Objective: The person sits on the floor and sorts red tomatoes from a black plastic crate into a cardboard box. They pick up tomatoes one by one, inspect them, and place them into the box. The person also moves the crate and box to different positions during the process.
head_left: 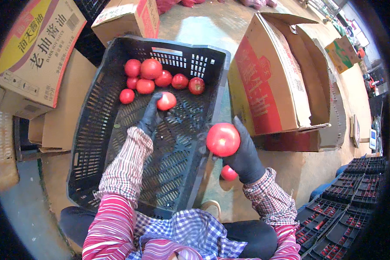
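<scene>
Before me a black slatted plastic crate (162, 182) holds several red tomatoes (151, 69), gathered at its far end. My left hand (150, 115), in a dark glove, reaches down into the crate and grips a tomato (167, 101) just short of that group. Outside the right wall of the crate, my right hand (245, 156), gloved as well, holds a larger shiny tomato (223, 139). Below that hand a loose tomato (229, 173) rests on the floor, partly covered by the glove.
An opened cardboard carton (273, 81) stands right of the crate, tilted. Printed cartons (35, 55) are piled at the left, and another carton (126, 19) sits behind the crate. Stacked black crates (338, 208) with red contents fill the lower right.
</scene>
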